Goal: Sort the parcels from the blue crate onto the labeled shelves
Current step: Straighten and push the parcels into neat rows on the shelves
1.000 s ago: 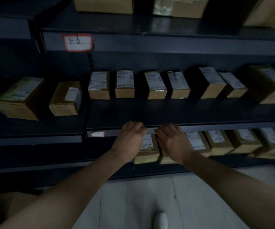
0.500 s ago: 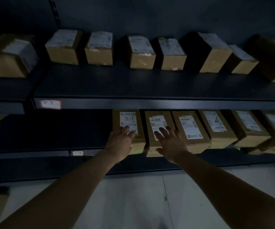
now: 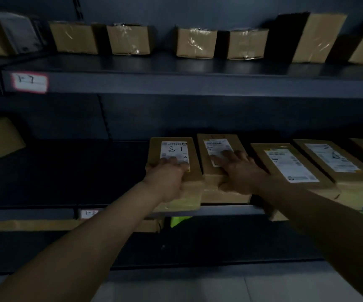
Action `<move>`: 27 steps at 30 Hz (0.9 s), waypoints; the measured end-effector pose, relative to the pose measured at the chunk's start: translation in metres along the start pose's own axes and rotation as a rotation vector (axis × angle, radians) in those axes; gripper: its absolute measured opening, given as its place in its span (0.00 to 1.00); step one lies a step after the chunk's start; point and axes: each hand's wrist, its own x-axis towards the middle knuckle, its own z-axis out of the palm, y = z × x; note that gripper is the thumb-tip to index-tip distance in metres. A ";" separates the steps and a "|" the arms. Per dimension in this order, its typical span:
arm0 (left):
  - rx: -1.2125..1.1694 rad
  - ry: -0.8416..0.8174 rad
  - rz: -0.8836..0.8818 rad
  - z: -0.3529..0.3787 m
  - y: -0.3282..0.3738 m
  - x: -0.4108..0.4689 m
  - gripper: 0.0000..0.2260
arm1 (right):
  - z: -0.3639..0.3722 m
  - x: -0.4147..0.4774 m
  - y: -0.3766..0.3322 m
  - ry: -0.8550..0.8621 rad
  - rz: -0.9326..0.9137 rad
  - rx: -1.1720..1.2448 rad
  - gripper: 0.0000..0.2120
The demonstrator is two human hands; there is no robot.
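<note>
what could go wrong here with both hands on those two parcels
1. The 8-1 parcel under the left hand and the neighbouring parcel under the right hand sit at the shelf edge; a slip might tip them off.
2. The right hand covers part of its parcel's label, so a mis-sort could go unnoticed.

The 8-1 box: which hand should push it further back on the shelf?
Left, probably. The left hand grips the 8-1 box at its front edge, fingers on its label. The right hand holds the neighbouring box instead.
</note>
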 end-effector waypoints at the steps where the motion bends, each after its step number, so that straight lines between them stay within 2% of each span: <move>1: -0.007 0.004 -0.015 0.000 -0.005 0.003 0.29 | 0.002 0.008 -0.002 0.020 -0.002 0.006 0.44; 8: -0.036 0.067 -0.164 0.002 -0.069 0.011 0.30 | 0.016 0.046 -0.023 0.154 -0.016 -0.027 0.40; 14: -0.114 0.060 -0.177 0.000 -0.113 0.012 0.34 | 0.014 0.065 -0.042 0.172 -0.025 -0.042 0.39; 21: -0.087 0.072 -0.213 0.004 -0.121 0.014 0.35 | 0.015 0.072 -0.051 0.173 -0.020 -0.016 0.39; 27: 0.022 0.007 -0.314 -0.003 -0.105 0.008 0.34 | 0.014 0.054 -0.053 0.214 -0.036 -0.017 0.36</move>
